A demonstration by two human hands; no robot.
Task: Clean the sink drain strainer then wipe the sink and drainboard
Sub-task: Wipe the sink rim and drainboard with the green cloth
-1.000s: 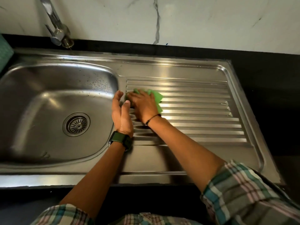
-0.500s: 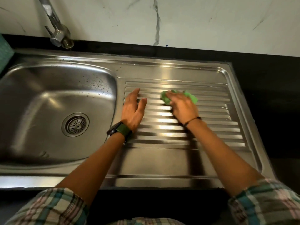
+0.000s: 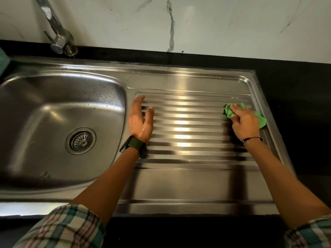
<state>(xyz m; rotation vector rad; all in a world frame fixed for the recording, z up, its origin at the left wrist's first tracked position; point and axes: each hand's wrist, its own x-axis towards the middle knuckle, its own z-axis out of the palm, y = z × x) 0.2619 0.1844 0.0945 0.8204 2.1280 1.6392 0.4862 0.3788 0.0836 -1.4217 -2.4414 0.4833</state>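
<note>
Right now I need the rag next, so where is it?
In the head view, the green cloth lies under the right hand at the far right end of the drainboard ridges.

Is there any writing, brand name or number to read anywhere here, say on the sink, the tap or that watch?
None can be read.
Sink: no stamp or logo shows.
Tap: bare metal, no marking visible.
Watch: its face is dark and turned edge-on, nothing legible.
Green cloth: no label visible.
</note>
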